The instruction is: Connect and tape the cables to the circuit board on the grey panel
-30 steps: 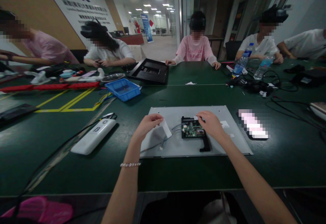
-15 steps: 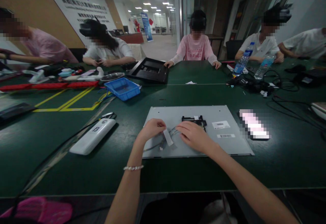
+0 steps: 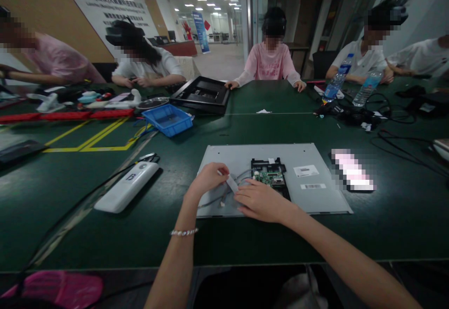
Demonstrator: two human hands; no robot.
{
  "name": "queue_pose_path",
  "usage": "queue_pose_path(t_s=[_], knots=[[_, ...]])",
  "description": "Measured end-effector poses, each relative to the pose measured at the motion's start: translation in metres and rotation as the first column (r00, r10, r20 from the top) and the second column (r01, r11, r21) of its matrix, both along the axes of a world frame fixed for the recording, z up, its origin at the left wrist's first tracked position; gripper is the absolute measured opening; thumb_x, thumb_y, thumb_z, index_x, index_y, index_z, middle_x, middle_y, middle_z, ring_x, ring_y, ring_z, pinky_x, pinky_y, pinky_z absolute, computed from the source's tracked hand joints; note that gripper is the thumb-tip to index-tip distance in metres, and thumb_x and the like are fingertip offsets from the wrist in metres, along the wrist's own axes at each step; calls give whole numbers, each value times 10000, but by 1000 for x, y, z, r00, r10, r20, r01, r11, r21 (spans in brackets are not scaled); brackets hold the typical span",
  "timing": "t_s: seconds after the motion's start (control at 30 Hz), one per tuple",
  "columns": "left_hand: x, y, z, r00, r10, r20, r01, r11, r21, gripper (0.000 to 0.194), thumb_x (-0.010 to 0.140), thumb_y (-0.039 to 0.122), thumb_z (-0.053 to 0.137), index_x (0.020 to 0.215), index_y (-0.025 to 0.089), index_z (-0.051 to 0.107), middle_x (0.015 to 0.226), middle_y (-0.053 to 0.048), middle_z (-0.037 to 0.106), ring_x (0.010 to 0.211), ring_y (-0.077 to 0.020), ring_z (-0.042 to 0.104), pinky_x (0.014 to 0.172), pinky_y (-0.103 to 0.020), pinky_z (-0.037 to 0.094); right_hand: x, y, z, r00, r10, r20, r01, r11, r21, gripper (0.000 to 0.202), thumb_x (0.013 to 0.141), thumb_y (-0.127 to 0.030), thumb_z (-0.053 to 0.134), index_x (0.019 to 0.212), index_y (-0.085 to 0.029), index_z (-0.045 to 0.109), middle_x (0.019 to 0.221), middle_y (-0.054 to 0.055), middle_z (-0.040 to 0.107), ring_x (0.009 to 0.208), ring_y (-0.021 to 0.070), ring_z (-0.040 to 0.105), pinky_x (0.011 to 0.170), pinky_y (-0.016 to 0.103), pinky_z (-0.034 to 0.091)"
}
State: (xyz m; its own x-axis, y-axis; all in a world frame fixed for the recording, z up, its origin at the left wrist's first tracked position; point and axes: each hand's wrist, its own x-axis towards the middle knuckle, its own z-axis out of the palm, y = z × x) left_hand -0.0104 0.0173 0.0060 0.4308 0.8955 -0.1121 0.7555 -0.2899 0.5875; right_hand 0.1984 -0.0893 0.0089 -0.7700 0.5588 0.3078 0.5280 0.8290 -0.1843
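A flat silver panel (image 3: 298, 196) lies on the green table, with a black bracket and green circuit board (image 3: 270, 178) at its middle. Over the panel's left part, my left hand (image 3: 211, 178) pinches the upper end of a whitish strip (image 3: 232, 184). My right hand (image 3: 261, 200) is palm down beside the board, its fingertips at the strip's lower end; whether they grip it I cannot tell. Thin grey cables (image 3: 213, 200) run under and between my hands. Two white labels, one of them (image 3: 306, 171) larger, are on the panel's right side.
A white power bank (image 3: 128, 187) with a black cable lies left, a phone (image 3: 353, 171) right. Farther off are a blue tray (image 3: 167, 120), a black frame (image 3: 201, 94), bottles (image 3: 338, 78) and tangled cables (image 3: 351, 113). Several people sit across the green table (image 3: 245, 241).
My right hand has moved left and nearer to me, uncovering the green circuit board. Its fingertips are now at the strip's lower end. My left hand still pinches the strip.
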Motion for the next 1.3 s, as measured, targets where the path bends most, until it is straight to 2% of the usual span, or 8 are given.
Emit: queue_pose_path(t_s=[0.13,0.3,0.37,0.57,0.87,1.07,1.17,1.3], knots=[[7,-5,10,999,-35,42,23,968,249,221,687,208,560,906,184,583,838,-14,597,672,-129,537,645,-255,410,1,1,-2,1000,20,20,-20,1000,-12,255,905,-267,447,1046,-119,599,1127,111,636,1078,195,551,1052,388,292],[18,-16,19,955,-295,-9,292,941,170,119,722,178,515,814,184,590,717,15,558,672,-125,522,631,-231,386,0,2,-4,999,24,35,-24,1000,-10,240,898,-268,464,1019,-112,601,1116,121,637,1065,199,556,1030,370,311],[19,-17,18,940,-337,-53,341,927,155,116,710,173,517,795,177,597,726,9,565,678,-128,524,634,-231,381,0,1,-4,999,26,36,-26,1000,-10,233,898,-267,465,1010,-113,600,1104,125,638,1053,202,561,1018,372,320],[12,-12,12,934,-324,-150,346,925,156,108,722,241,522,731,170,603,720,-11,570,674,-141,514,635,-247,365,-1,0,1,998,28,50,-27,999,-25,226,900,-268,451,957,-115,608,1045,114,648,989,204,573,948,353,371],[12,-15,11,934,-309,-181,324,944,62,283,649,390,641,817,173,576,830,-31,564,749,-171,500,658,-269,367,5,-8,10,995,-23,100,32,995,-95,258,888,-319,457,851,-131,630,849,76,665,841,208,594,793,342,428],[11,-16,10,932,-313,-185,332,940,79,334,630,441,675,819,191,561,848,-27,538,775,-178,496,673,-274,368,19,-2,22,998,-11,62,20,989,-145,295,903,-322,429,810,-163,660,784,58,673,798,192,606,749,331,441],[13,-20,12,931,-306,-201,329,940,89,386,609,494,689,813,196,553,845,-29,528,784,-189,493,677,-280,366,51,12,27,975,-215,-64,198,959,-204,280,911,-303,413,943,-193,668,917,51,686,857,185,611,778,334,454],[13,-22,14,930,-309,-197,331,939,89,412,599,518,691,813,194,553,850,-33,521,800,-195,490,680,-281,366,115,31,17,824,-561,-83,516,802,-300,291,859,-283,500,1103,-204,637,1082,84,658,988,227,591,876,384,438]])
